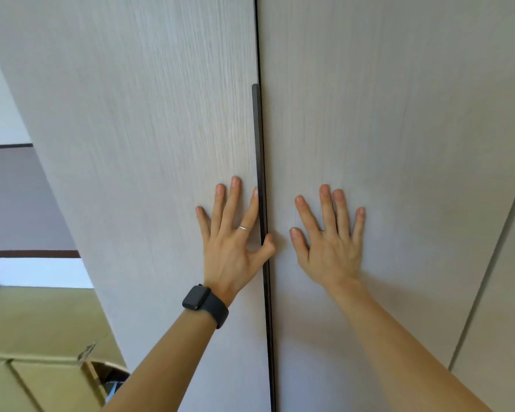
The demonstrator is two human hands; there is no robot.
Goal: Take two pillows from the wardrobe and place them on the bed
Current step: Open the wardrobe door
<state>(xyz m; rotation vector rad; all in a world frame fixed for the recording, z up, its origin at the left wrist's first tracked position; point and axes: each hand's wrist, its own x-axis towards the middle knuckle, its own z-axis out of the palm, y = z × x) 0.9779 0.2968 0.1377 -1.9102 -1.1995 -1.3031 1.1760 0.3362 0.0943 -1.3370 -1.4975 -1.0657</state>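
Observation:
Two pale wood-grain wardrobe doors fill the view, the left door (pixel 149 144) and the right door (pixel 384 114), meeting at a dark vertical handle strip (pixel 260 162). The doors look closed. My left hand (pixel 235 236), with a ring and a black watch at the wrist, lies flat on the left door, fingers spread, its thumb hooked at the handle strip. My right hand (pixel 329 236) rests flat on the right door with fingers spread, holding nothing. No pillows or bed are in view.
A third wardrobe panel (pixel 506 292) stands at the far right behind a seam. At lower left are cardboard boxes (pixel 42 352), one with an open flap, close to the wardrobe's side. A white and purple wall (pixel 15 200) shows behind them.

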